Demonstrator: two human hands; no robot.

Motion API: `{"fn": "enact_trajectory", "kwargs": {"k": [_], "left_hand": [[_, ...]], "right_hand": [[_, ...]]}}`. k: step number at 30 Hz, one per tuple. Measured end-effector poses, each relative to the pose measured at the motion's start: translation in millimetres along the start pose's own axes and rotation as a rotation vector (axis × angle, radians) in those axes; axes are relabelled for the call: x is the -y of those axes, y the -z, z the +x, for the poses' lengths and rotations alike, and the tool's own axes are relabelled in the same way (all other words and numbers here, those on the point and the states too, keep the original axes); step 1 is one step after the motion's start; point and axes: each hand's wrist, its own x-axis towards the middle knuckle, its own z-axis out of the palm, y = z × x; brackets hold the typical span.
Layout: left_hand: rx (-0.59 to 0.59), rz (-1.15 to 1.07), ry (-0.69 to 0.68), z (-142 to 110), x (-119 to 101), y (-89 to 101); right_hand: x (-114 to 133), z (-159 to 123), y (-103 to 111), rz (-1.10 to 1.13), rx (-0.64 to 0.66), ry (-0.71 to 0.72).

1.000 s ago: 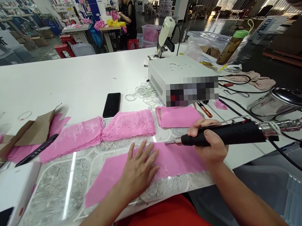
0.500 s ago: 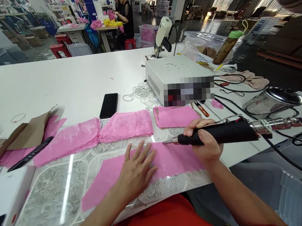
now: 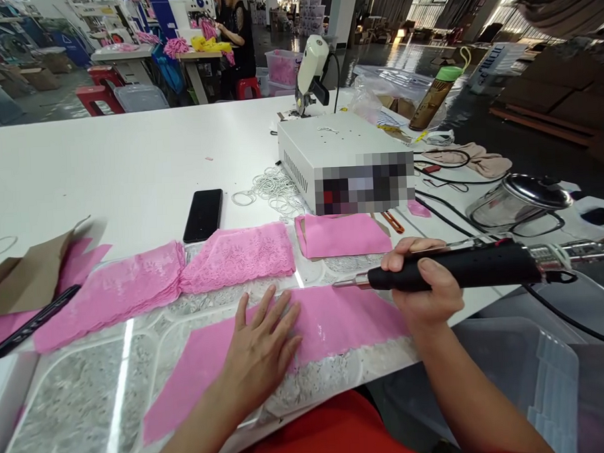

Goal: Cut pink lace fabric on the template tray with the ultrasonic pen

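Note:
A flat piece of pink fabric (image 3: 331, 322) lies on the clear patterned mat (image 3: 89, 396) in front of me. Fingers spread, my left hand (image 3: 262, 345) rests flat on its middle. My right hand (image 3: 427, 281) is wrapped around a black pen-like power tool (image 3: 484, 266), held nearly level with its thin metal tip at the fabric's upper edge. The tool's cable trails off to the right. Beyond the fabric lie a pink lace stack (image 3: 243, 252), another lace stack (image 3: 114, 281) to its left, and a folded pink piece (image 3: 347, 234) with brown card.
A grey box (image 3: 348, 137) with cables stands behind the pieces, beside a phone (image 3: 204, 214) and loose white cord loops (image 3: 275, 191). A glass jar with lid (image 3: 521, 203) sits at right. A pen (image 3: 36, 321) lies left; a clear bin (image 3: 513, 371) is below the table edge.
The tool's tip has moved right along the fabric's upper edge with my right hand. My left hand stays flat on the fabric. The whole view has shifted slightly.

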Motion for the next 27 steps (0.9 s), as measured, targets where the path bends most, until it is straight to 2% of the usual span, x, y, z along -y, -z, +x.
{"fn": "enact_trajectory", "kwargs": {"k": [5, 10, 13, 19, 27], "left_hand": [[0.038, 0.025, 0.004, -0.2, 0.0, 1.7], [0.034, 0.027, 0.001, 0.1, 0.4, 1.4], [0.021, 0.015, 0.007, 0.2, 1.0, 0.6], [0.002, -0.007, 0.003, 1.1, 1.9, 0.4], [0.003, -0.002, -0.001, 2.5, 1.5, 1.5]], "right_hand": [[-2.9, -2.4, -2.1, -0.02, 0.06, 0.002], [-1.9, -2.6, -4.1, -0.067, 0.051, 0.007], [0.8, 2.7, -1.8, -0.062, -0.013, 0.006], [13.2, 14.7, 17.3, -0.098, -0.237, 0.064], [15.5, 9.7, 23.9, -0.144, -0.217, 0.083]]}}
